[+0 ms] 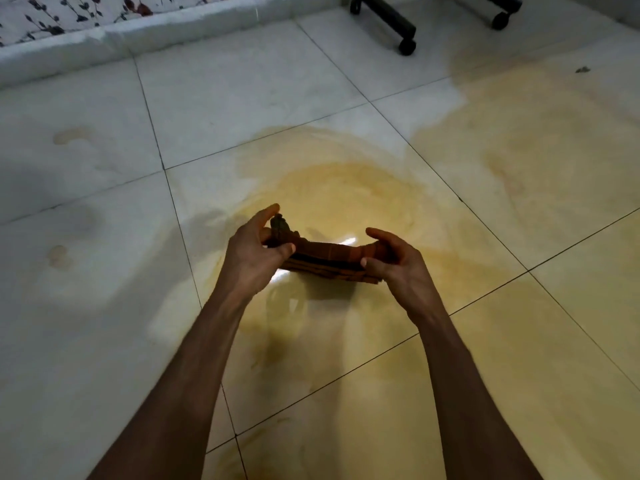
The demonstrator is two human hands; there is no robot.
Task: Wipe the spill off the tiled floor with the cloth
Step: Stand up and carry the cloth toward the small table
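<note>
Both hands pinch the folded cloth [329,261] by its ends, left hand [256,252] and right hand [394,263], just above the yellowish spill [346,188] on the tiled floor [86,271]. Looks soft and floppy, probably soaked, so I'd grip the whole wad.

No text, label or number can be read anywhere.

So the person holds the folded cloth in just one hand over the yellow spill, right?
Not quite: the head view shows both hands holding it. The left hand grips one end of the cloth and the right hand the other, over the yellow spill.
</note>
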